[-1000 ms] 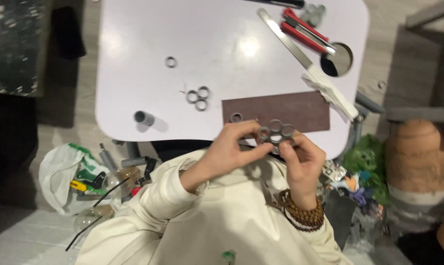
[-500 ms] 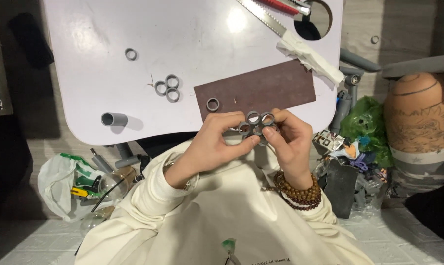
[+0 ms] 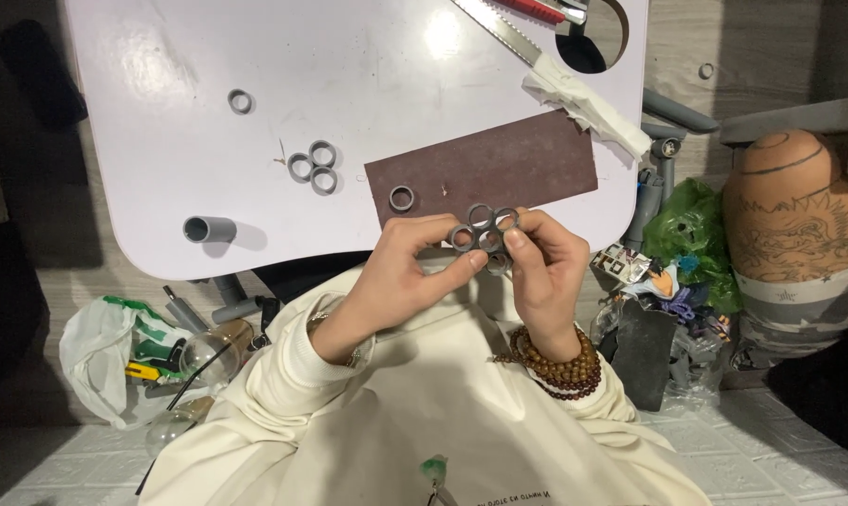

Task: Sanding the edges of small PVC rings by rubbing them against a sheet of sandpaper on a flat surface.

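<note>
Both hands hold one cluster of several joined grey pipe rings just over the near edge of the white table. My left hand pinches the cluster's left side. On its right side sits my right hand, with a wooden bead bracelet on that wrist. A single grey ring lies on the brown sandpaper sheet right behind the hands. A group of three joined rings rests on the table to the left. Another loose ring lies farther back left.
A short grey pipe piece lies near the table's front left edge. A hand saw with a cloth-wrapped handle lies at the back right beside a round hole. Plastic bags and a glass bottle sit on the floor left; a clay-coloured pot stands right.
The view shifted so the table sits slightly lower and more to the right. Both hands stayed on the ring cluster, with fingers adjusting only slightly.
</note>
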